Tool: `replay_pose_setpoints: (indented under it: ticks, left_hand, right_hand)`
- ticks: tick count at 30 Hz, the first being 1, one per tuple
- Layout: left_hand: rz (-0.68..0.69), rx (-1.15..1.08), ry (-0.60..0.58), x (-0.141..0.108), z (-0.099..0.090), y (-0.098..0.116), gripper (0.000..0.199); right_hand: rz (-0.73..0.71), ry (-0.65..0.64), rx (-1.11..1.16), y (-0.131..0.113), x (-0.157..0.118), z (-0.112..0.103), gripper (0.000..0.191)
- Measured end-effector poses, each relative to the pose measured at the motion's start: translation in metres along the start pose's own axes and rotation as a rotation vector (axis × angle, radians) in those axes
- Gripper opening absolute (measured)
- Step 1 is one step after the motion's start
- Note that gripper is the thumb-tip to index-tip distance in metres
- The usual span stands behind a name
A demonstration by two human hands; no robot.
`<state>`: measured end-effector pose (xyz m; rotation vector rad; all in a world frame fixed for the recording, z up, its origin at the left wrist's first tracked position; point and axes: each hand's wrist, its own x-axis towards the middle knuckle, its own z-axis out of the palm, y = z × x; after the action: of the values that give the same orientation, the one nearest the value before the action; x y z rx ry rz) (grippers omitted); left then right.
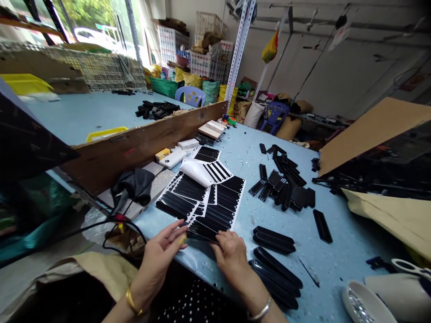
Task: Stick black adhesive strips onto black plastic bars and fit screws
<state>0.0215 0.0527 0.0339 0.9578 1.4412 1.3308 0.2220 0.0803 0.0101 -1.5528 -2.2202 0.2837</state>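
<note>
While my left hand point(164, 246) and right hand point(229, 252) both pinch the near edge of the white backing sheet of black oblong stickers point(205, 224) on the pale blue worktop point(340, 251), black slotted plastic strips point(274, 239) lie right of them; I judge a slow, flat peel best.

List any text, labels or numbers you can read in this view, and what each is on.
No text reads clearly in this view.
Red marking on the wooden board: too blurred to read.
White hanging tag near the ceiling: red print, too small to read.
Black sticker sheets by the left hand and right hand: shapes only, no lettering.
</note>
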Motion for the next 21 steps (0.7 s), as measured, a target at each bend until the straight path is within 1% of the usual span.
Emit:
replay_pose_setpoints:
  ticks: [1,2,4,6,7,8,10,12,15,18,19,21]
  left_hand:
    - [-0.087,-0.117,-0.002,-0.001,-0.001,0.007,0.055]
    - [-0.167,-0.202,-0.03,-0.003,-0.001,0.012,0.054]
    - [-0.283,-0.297,-0.141,-0.009,-0.001,0.017,0.043]
    - [-0.338,-0.347,-0.256,-0.019,0.001,0.016,0.03]
    - [-0.352,-0.36,-0.284,-0.024,0.003,0.014,0.025]
    - [-0.363,-0.366,-0.292,-0.029,0.005,0.011,0.022]
    - [-0.399,-0.381,-0.293,-0.038,0.008,0.005,0.021]
    - [-0.434,-0.401,-0.289,-0.045,0.009,-0.001,0.022]
    - [-0.474,-0.421,-0.292,-0.052,0.007,-0.008,0.022]
    - [-0.497,-0.4,-0.26,-0.054,0.004,-0.013,0.022]
    - [-0.5,-0.391,-0.248,-0.054,0.003,-0.015,0.022]
    - [-0.501,-0.379,-0.238,-0.054,0.003,-0.017,0.021]
  right_hand:
    - [-0.012,0.044,0.03,0.001,-0.003,-0.005,0.009]
    - [-0.04,0.09,0.058,0.003,-0.008,-0.009,0.009]
    - [-0.133,0.156,0.098,0.004,-0.019,-0.02,0.013]
    - [-0.206,0.168,0.116,0.002,-0.029,-0.031,0.021]
    - [-0.217,0.157,0.118,0.001,-0.032,-0.036,0.024]
    - [-0.215,0.149,0.121,-0.001,-0.035,-0.04,0.025]
    - [-0.212,0.161,0.15,-0.006,-0.038,-0.042,0.018]
    - [-0.265,0.193,0.223,-0.011,-0.04,-0.035,0.019]
    - [-0.34,0.208,0.349,-0.016,-0.046,-0.013,0.027]
    - [-0.318,0.238,0.431,-0.018,-0.052,0.01,0.028]
    - [-0.301,0.24,0.446,-0.017,-0.053,0.015,0.027]
    - [-0.265,0.204,0.459,-0.016,-0.052,0.02,0.026]
